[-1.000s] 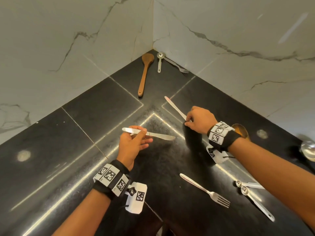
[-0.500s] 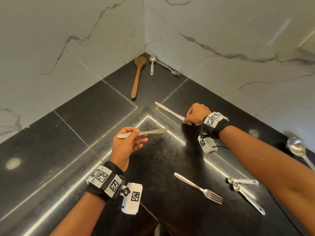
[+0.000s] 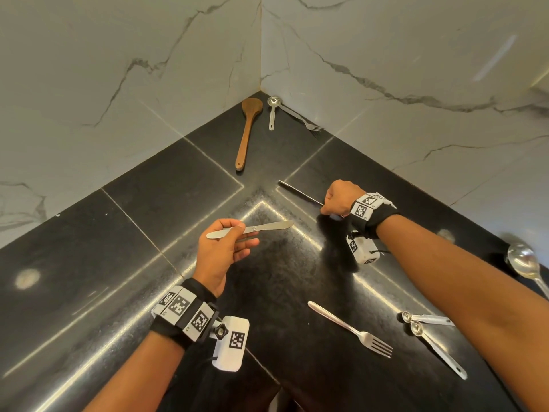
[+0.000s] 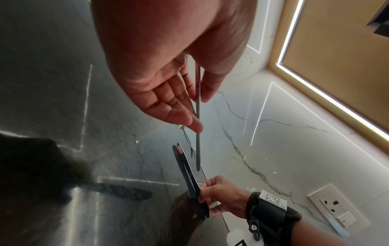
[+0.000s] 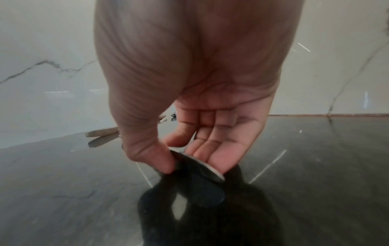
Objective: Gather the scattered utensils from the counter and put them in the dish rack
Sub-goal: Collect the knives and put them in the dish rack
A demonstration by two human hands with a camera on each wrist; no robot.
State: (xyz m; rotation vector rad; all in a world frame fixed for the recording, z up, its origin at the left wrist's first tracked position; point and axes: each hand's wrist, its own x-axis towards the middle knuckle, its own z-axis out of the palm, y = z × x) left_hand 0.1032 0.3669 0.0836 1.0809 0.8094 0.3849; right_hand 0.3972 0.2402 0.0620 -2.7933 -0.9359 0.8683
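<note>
Left hand [image 3: 221,257]: we pinch a butter knife [image 3: 252,229] by its handle, thumb on top, other fingers loose, above the surface [image 3: 89,263].
Right hand [image 3: 341,197]: fingers curl round the end of a second knife [image 3: 300,191], its far tip low over the surface, pointing toward the wooden spoon [image 3: 248,132].
Risk, grip: we judge both holds thin; smooth metal could twist out and clatter down.
Risk, leftovers: the fork [image 3: 353,330], measuring spoons [image 3: 430,331] and ladle [image 3: 525,266] lie well apart from the wooden spoon, easy to miss.
Dish rack: not in view.

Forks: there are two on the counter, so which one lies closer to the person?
The fork lying alone between the forearms, prongs toward the right arm. The other fork lies far off in the wall corner beside the wooden spoon.
</note>
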